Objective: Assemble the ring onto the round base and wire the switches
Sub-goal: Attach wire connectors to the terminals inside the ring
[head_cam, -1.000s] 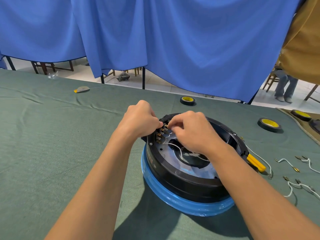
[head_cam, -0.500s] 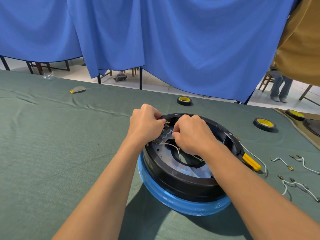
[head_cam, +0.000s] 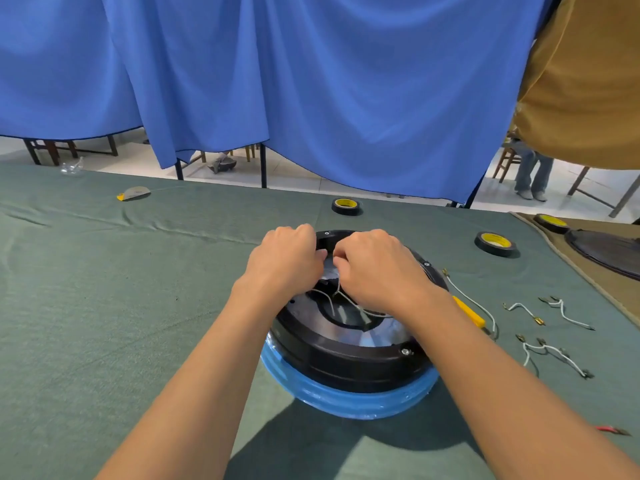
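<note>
Hands now hide the switches at the ring's (head_cam: 346, 358) 11 o'clock: wiring under way. Right hand (head_cam: 377, 268) pinches a wire (head_cam: 337, 294); left hand's (head_cam: 284, 261) grip unseen.

The left hand (head_cam: 285, 261) and right hand (head_cam: 375, 268) cover the switches and their own fingertips. The right edge crops a dark disc (head_cam: 609, 252).

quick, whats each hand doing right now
left hand: fingers curled at the black ring; whether they hold anything cannot be told
right hand: closed, pinching a white wire
</note>
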